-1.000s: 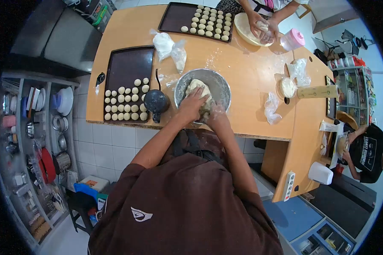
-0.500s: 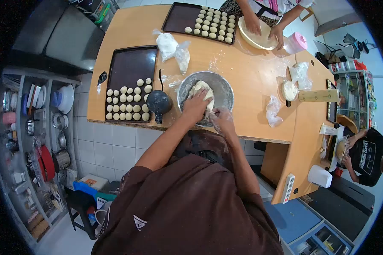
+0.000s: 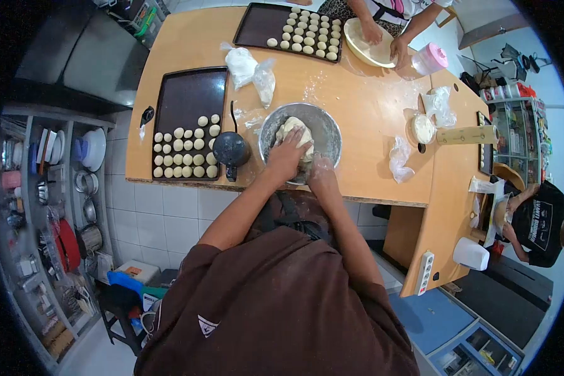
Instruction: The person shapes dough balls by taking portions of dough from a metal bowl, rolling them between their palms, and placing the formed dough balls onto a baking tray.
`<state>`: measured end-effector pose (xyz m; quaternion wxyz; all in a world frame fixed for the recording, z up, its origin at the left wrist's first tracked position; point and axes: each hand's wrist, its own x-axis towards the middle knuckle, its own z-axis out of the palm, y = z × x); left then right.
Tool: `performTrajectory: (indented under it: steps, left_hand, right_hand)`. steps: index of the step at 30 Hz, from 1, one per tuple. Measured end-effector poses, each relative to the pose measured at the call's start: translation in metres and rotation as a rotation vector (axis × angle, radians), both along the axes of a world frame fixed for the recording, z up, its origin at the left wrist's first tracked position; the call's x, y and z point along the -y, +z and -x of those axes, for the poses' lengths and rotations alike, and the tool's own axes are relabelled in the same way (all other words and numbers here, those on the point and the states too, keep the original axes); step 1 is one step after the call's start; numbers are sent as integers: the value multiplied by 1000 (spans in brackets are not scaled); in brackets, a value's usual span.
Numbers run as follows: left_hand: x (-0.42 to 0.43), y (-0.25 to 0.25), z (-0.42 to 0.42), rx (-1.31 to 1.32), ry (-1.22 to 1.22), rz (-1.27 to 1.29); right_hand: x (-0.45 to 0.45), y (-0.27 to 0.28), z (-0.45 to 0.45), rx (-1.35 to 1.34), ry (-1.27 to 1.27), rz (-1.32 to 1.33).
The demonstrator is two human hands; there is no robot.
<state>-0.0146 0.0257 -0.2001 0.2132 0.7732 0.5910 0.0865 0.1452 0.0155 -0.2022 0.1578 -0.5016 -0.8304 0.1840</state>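
A lump of pale dough (image 3: 292, 127) lies in a floured metal bowl (image 3: 332, 135) near the table's front edge. My left hand (image 3: 286, 153) rests on the dough with its fingers stretched out over the top. At the bowl's lower right, my right hand (image 3: 321, 172) reaches over the rim beside the dough; its fingers are blurred and partly hidden. Left of the bowl stands a dark round container (image 3: 230, 150). Dough balls sit on a dark tray (image 3: 191, 94) further left. Bags of white powder (image 3: 240, 65) lie behind.
Across the table, a co-worker's hands (image 3: 385, 44) are at a cream bowl (image 3: 361, 55), near a second tray of dough balls (image 3: 257, 25). A pink-lidded container (image 3: 430, 59), a roll (image 3: 467, 136) and a power strip (image 3: 425, 274) are at right. Another person (image 3: 539, 219) works far right.
My left hand stays on the dough as its shape shifts slightly. My right hand moved off and back toward the bowl. The co-worker's hands released their dough and moved apart in the cream bowl.
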Motion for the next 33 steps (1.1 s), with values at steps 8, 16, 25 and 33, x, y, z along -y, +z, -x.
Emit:
performTrajectory:
  steps: [8,16,25,33]
  left_hand:
    - [-2,-6,0,-55,4,-33]
    - [5,4,0,-50,-40,35]
    - [5,9,-2,135,-10,27]
    - [3,95,-26,1717,335,937]
  right_hand:
    - [6,29,1,33,94,109]
    - [17,119,-19,-141,181,244]
    - [18,154,-26,-719,-384,578]
    - [31,115,2,-730,-391,313]
